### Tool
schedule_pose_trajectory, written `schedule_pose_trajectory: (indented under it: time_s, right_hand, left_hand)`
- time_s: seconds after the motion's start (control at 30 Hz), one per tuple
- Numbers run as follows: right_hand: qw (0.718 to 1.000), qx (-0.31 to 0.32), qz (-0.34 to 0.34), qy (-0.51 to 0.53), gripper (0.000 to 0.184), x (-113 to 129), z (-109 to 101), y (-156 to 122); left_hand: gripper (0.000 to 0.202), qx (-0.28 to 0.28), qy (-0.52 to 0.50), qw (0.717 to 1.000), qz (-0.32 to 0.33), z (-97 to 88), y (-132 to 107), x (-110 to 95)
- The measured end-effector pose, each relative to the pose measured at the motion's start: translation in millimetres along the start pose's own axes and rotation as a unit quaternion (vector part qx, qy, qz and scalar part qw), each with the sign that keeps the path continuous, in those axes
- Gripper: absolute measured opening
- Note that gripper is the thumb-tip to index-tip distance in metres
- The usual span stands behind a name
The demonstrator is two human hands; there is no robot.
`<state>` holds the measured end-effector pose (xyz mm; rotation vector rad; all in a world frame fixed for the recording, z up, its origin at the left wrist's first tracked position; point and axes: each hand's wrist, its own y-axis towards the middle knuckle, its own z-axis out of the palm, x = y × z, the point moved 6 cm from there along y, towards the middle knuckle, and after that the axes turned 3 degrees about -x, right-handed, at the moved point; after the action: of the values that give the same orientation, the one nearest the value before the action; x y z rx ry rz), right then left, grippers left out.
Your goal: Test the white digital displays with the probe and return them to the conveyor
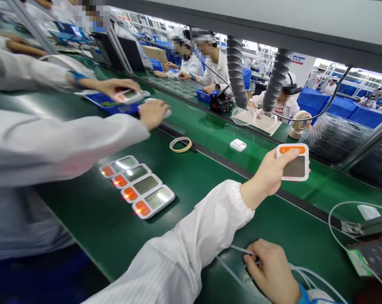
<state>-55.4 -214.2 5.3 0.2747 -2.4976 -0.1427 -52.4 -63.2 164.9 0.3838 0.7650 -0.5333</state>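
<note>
The green workbench (92, 230) forms the main surface; a green belt (203, 131) runs along its far side, behind a dark rail. At left, a co-worker's two white sleeves (102, 137) extend over the bench, the hands near a blue tray (124, 109).

The person's left hand (266, 171) is closed on a white handheld device (295, 162), raised against the backdrop of the belt. The thumb lies across the orange panel and the fingers wrap behind, a hold that appears to keep the display exposed.

The right hand (273, 270) rests low on the bench, fingers curled, beside pale tubing (323, 280). Whether the fingers grip a strand cannot be determined.

Four similar devices (143, 185) lie side by side, displays upward, orange ends aligned and red lights lit; this arrangement presumably allows comparison at a glance. A tape roll (182, 150) lies near the rail, likely for easy reach. A small white case (238, 145) sits on the belt.
</note>
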Motion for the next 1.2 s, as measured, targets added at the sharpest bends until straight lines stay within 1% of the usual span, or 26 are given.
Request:
schedule_pose_trajectory:
  time_s: [0.13,0.37,0.5,0.7,0.83,0.97,1.03,1.2]
  right_hand:
    - [1.000,-0.002,-0.001,0.005,0.014,-1.1,0.4,-0.3]
    - [1.000,0.011,0.006,0.007,0.012,-2.4,2.1,-0.5]
    - [1.000,0.007,0.003,0.005,0.013,-1.3,1.0,-0.5]
    - [1.000,0.002,-0.006,0.000,0.015,1.6,-0.8,-0.2]
    - [1.000,0.003,-0.005,-0.001,0.015,1.1,-0.5,-0.4]
    - [1.000,0.004,-0.005,0.002,0.014,0.0,0.0,-1.0]
    - [1.000,0.007,-0.003,0.004,0.014,-0.5,0.3,-1.3]
    - [1.000,0.011,0.001,0.006,0.013,-0.5,1.2,-0.9]
  left_hand:
    - [0.028,0.008,0.006,1.000,-0.027,1.1,-1.7,3.3]
    - [0.028,-0.004,-0.003,0.999,-0.034,-2.0,0.6,5.5]
    - [0.030,-0.010,0.007,0.999,-0.044,-4.4,1.6,6.2]
    - [0.030,-0.011,0.023,0.999,-0.035,-5.8,1.7,7.0]
    - [0.029,-0.018,0.023,0.999,-0.042,-7.6,2.8,8.1]
    - [0.025,-0.024,0.021,0.999,-0.043,-9.0,3.9,7.8]
    - [0.024,-0.019,0.017,0.999,-0.045,-8.5,3.8,7.7]
    - [0.031,0.006,0.009,0.998,-0.066,-4.5,2.2,9.0]
